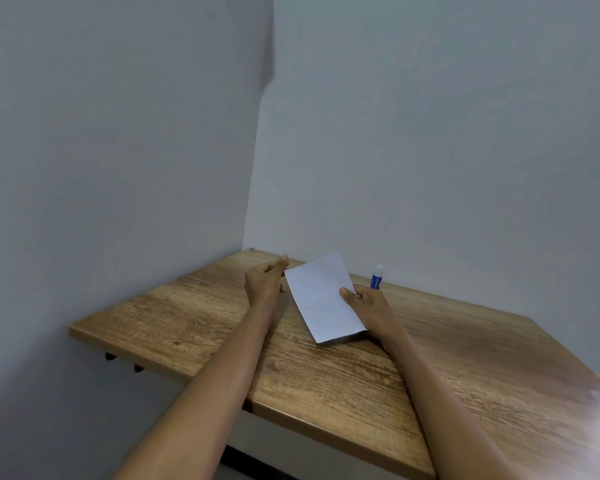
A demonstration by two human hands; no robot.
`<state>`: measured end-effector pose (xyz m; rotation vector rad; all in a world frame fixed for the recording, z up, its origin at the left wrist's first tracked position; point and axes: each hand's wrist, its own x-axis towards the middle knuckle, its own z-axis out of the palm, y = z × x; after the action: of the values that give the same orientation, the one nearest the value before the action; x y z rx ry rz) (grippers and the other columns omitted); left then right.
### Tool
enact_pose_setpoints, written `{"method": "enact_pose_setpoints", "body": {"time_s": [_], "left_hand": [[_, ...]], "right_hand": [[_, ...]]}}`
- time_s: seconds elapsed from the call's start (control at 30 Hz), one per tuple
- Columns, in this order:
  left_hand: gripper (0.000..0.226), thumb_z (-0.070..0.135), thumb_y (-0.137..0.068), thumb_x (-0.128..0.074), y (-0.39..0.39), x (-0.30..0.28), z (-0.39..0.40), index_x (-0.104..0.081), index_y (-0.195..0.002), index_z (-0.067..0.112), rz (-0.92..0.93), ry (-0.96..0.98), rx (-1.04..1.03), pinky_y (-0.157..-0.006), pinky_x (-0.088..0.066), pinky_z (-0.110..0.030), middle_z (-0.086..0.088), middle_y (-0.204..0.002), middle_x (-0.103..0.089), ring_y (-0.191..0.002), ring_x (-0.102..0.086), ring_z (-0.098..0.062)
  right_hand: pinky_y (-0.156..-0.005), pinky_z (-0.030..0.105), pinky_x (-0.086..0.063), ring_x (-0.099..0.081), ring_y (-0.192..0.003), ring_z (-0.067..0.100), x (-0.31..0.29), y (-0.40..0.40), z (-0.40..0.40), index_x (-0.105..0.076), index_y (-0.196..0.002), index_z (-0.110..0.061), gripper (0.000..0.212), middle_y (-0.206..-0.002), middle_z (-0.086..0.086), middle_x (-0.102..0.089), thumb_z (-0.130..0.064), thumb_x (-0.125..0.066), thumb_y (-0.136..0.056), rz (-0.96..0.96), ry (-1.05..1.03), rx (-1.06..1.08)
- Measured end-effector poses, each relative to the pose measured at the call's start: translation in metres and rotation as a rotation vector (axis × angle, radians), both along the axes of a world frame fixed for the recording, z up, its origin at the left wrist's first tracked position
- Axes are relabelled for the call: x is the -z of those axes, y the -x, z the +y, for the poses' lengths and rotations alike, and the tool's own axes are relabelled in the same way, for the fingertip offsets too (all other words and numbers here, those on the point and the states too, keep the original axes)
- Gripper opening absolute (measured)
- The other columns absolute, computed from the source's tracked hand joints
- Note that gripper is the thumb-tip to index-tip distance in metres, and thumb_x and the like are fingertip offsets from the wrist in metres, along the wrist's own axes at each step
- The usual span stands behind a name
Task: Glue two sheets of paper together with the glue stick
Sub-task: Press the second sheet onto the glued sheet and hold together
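Right hand (pixel 364 299): pinching the right edge of the paper (pixel 321 299), thumb on top of the sheet, other fingers hidden underneath; forearm reaching in from the lower right.
Left hand (pixel 265 280): holding nothing, fingers loosely curled with the tips pointing toward the sheet's far left corner; just beside that corner, contact impossible to tell.
Paper: white, rectangular, turned at a slant over the desk (pixel 201 320); near end seemingly lifted a little, casting a thin shadow; whether one sheet or two stacked, impossible to tell.
Glue stick (pixel 377 277): upright on the desk just beyond the right hand, blue body, white cap on; apart from the paper, base hidden behind the fingers.
Desk: wood-grain top, pushed into a corner.
Walls (pixel 118 133): plain grey, meeting behind the desk's far corner.
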<state>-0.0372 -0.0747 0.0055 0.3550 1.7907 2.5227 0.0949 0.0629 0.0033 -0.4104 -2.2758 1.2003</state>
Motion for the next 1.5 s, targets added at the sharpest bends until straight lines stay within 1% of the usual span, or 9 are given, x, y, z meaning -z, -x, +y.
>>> {"method": "enact_pose_setpoints", "body": {"time_s": [0.17, 0.37, 0.57, 0.77, 0.87, 0.97, 1.1, 1.27, 1.5], "left_hand": [[0.033, 0.049, -0.087, -0.057, -0.017, -0.006, 0.003, -0.066, -0.087, 0.018, 0.046, 0.141, 0.299, -0.042, -0.047, -0.022, -0.004, -0.082, -0.068, -0.054, -0.06, -0.014], [0.024, 0.023, -0.084, -0.069, -0.019, 0.001, 0.005, -0.069, -0.1, 0.005, 0.19, 0.251, 0.447, -0.055, -0.053, -0.021, -0.012, -0.096, -0.073, -0.071, -0.067, -0.012], [0.024, 0.024, -0.084, -0.069, -0.023, -0.001, 0.006, -0.068, -0.101, 0.007, 0.22, 0.324, 0.528, -0.05, -0.051, -0.018, -0.007, -0.091, -0.072, -0.074, -0.068, -0.013], [0.03, 0.029, -0.083, -0.07, -0.027, -0.002, 0.007, -0.069, -0.104, 0.008, 0.246, 0.403, 0.613, -0.053, -0.053, -0.019, -0.007, -0.097, -0.074, -0.08, -0.069, -0.016], [0.031, 0.028, -0.083, -0.07, -0.026, -0.001, 0.008, -0.069, -0.105, 0.007, 0.267, 0.422, 0.647, -0.063, -0.056, -0.025, -0.007, -0.098, -0.074, -0.084, -0.071, -0.018], [0.024, 0.026, -0.083, -0.07, -0.032, -0.002, 0.008, -0.071, -0.101, 0.009, 0.309, 0.465, 0.683, -0.058, -0.055, -0.019, -0.001, -0.088, -0.075, -0.072, -0.072, -0.007], [0.021, 0.025, -0.084, -0.069, -0.036, -0.002, 0.01, -0.071, -0.099, 0.01, 0.356, 0.511, 0.653, -0.048, -0.049, -0.014, 0.003, -0.082, -0.073, -0.061, -0.069, 0.0], [0.019, 0.028, -0.085, -0.067, -0.037, -0.002, 0.011, -0.069, -0.099, 0.015, 0.402, 0.515, 0.627, -0.044, -0.045, -0.013, 0.002, -0.084, -0.073, -0.061, -0.066, -0.001], [0.021, 0.024, -0.084, -0.069, -0.025, -0.002, 0.008, -0.074, -0.077, 0.005, 0.336, 0.369, 0.37, -0.037, -0.034, -0.019, -0.004, -0.066, -0.068, -0.043, -0.054, -0.007]], "right_hand": [[-0.065, 0.028, -0.046, -0.064, -0.075, 0.019, -0.001, 0.0, 0.002, -0.066, -0.094, -0.01, 0.03, -0.084, 0.003, -0.069, -0.033, -0.047, -0.098, 0.085, -0.017, 0.12], [-0.065, 0.032, -0.04, -0.059, -0.07, 0.022, 0.001, 0.002, 0.002, -0.063, -0.083, -0.002, 0.059, -0.075, 0.01, -0.064, -0.051, -0.034, -0.097, 0.08, -0.012, 0.189], [-0.057, 0.013, -0.048, -0.065, -0.074, 0.004, 0.0, -0.005, 0.005, -0.064, -0.097, -0.022, 0.021, -0.088, -0.006, -0.07, -0.04, -0.065, -0.086, 0.086, 0.023, 0.084], [-0.065, 0.034, -0.044, -0.059, -0.07, 0.024, -0.002, -0.004, 0.011, -0.058, -0.087, 0.011, 0.065, -0.097, 0.03, -0.064, -0.053, -0.054, -0.087, 0.159, 0.193, 0.208], [-0.072, 0.038, -0.058, -0.071, -0.08, 0.021, -0.006, -0.009, 0.006, -0.068, -0.092, -0.01, 0.03, -0.092, 0.01, -0.073, -0.039, -0.067, -0.084, 0.197, 0.207, 0.153], [-0.07, 0.038, -0.055, -0.069, -0.077, 0.025, -0.006, -0.012, 0.011, -0.067, -0.084, -0.008, 0.028, -0.085, 0.008, -0.071, -0.035, -0.068, -0.085, 0.248, 0.26, 0.209], [-0.063, 0.033, -0.037, -0.051, -0.067, 0.022, -0.004, -0.008, 0.014, -0.055, -0.077, -0.016, 0.052, -0.073, 0.009, -0.053, -0.068, -0.055, -0.078, 0.246, 0.342, 0.26], [-0.063, 0.031, -0.051, -0.065, -0.069, 0.02, -0.006, -0.01, 0.012, -0.061, -0.073, -0.013, 0.027, -0.078, 0.007, -0.067, -0.034, -0.061, -0.09, 0.235, 0.251, 0.205], [-0.069, 0.034, -0.049, -0.066, -0.076, 0.022, -0.001, -0.003, 0.007, -0.069, -0.09, -0.005, 0.032, -0.086, 0.013, -0.07, -0.037, -0.062, -0.088, 0.137, 0.176, 0.12]]}}
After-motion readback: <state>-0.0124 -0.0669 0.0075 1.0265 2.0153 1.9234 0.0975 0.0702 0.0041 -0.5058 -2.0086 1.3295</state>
